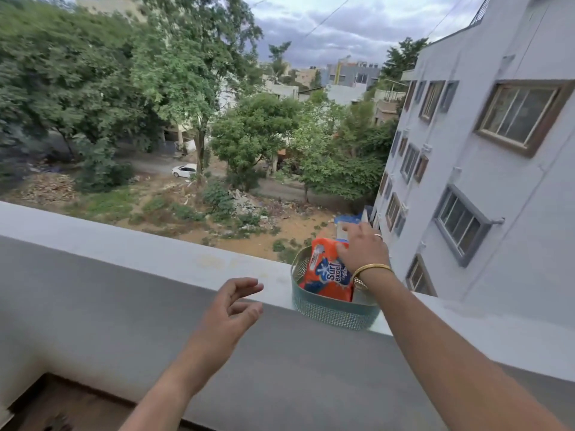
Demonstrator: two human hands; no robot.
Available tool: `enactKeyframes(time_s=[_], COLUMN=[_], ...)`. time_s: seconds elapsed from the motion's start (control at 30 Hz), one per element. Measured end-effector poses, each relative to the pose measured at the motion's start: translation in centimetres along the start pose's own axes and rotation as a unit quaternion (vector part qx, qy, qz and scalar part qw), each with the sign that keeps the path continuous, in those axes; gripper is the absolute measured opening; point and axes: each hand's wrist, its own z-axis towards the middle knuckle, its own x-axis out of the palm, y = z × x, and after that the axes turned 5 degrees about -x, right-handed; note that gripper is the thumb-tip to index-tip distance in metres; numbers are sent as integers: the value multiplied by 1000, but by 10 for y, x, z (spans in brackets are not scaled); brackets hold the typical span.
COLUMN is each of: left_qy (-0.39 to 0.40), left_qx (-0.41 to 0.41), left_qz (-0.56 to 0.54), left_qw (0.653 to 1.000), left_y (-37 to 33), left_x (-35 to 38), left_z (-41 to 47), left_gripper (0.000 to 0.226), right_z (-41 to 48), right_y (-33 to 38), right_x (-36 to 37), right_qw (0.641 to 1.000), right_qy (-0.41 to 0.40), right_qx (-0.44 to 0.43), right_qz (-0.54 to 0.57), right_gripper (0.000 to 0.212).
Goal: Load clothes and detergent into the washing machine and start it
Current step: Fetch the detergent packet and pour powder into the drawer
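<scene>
Right hand [362,247]: reaches into a teal perforated basket [334,312] at roughly 3 o'clock of frame centre. Fingers curl over the top edge of an orange detergent packet [326,276] and touch it; whether the grip is fully closed cannot be told, since the fingertips are hidden behind the packet. A ring [378,236] on one finger, a gold bangle [371,270] at the wrist.

Left hand [228,309]: empty, fingers loosely curled and parted, thumb apart from the rest. It hovers over the near edge of the parapet ledge [140,253], at about 9 o'clock from the basket, well apart from it and touching nothing that can be seen.

Packet: stands upright inside the basket, leaning slightly. Readable print: "Surf excel" in white on a blue splash, lettering turned sideways; smaller writing beside it reads roughly "Quick Wash", not sharp. A pale flat item sits behind the packet at 12 o'clock, partly hidden by the right hand; its kind cannot be told.

Basket rests on the grey ledge, its near wall overhanging the inner edge.

Beyond the ledge: trees at 10 to 12 o'clock, a white car [185,171] on a road below, a pale multi-storey building [497,181] with windows at 2 to 3 o'clock.
</scene>
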Motion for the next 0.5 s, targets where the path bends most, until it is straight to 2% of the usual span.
enactKeyframes(time_s=[0.13, 0.27, 0.5], left_qy=[45, 62, 34], left_qx=[21, 47, 78], left_qz=[90, 155, 287], left_qw=[995, 985, 954], left_y=[-11, -18, -4], left_x=[41, 70, 84], left_z=[46, 79, 107], left_gripper=[50, 59, 59], right_z=[28, 36, 38], right_y=[-21, -29, -36], right_x=[8, 17, 29], right_qw=[999, 998, 993], right_qy=[45, 21, 31], right_qx=[5, -28, -74], right_qz=[5, 42, 84], right_gripper=[46, 28, 17])
